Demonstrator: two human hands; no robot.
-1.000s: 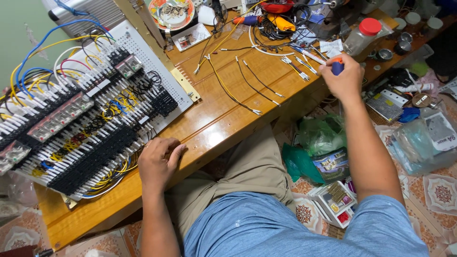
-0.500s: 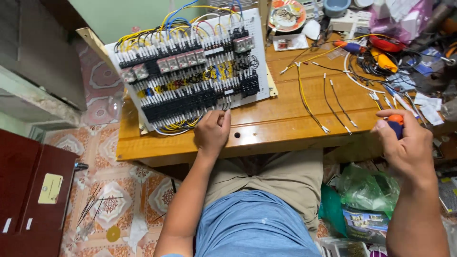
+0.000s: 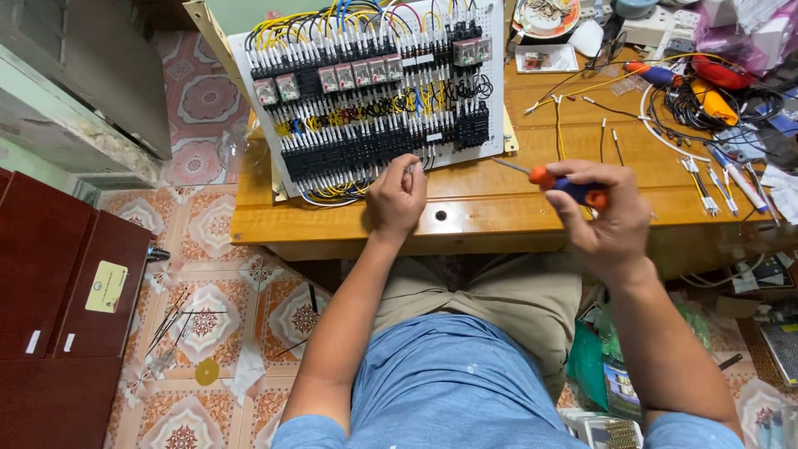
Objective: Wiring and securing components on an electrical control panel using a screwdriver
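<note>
A white perforated wiring panel [image 3: 378, 91] full of black terminal blocks, relays and yellow, blue and black wires lies on the wooden table [image 3: 490, 208]. My left hand [image 3: 397, 198] rests curled at the panel's lower edge, fingers touching the wires there. My right hand [image 3: 600, 218] grips a screwdriver [image 3: 565, 185] with an orange and blue handle; its metal shaft points left toward the panel's lower right corner, just above the tabletop.
Loose cut wires [image 3: 611, 137], pliers with red and yellow handles [image 3: 706, 87] and a plate [image 3: 547, 17] crowd the table's far right. A dark red cabinet [image 3: 58, 308] stands at the left on the tiled floor. Bags and boxes [image 3: 615, 382] lie by my right leg.
My right hand has carried the screwdriver from the table's right edge leftward toward the panel. My left hand stays at the panel's lower edge. The view has shifted slightly right.
</note>
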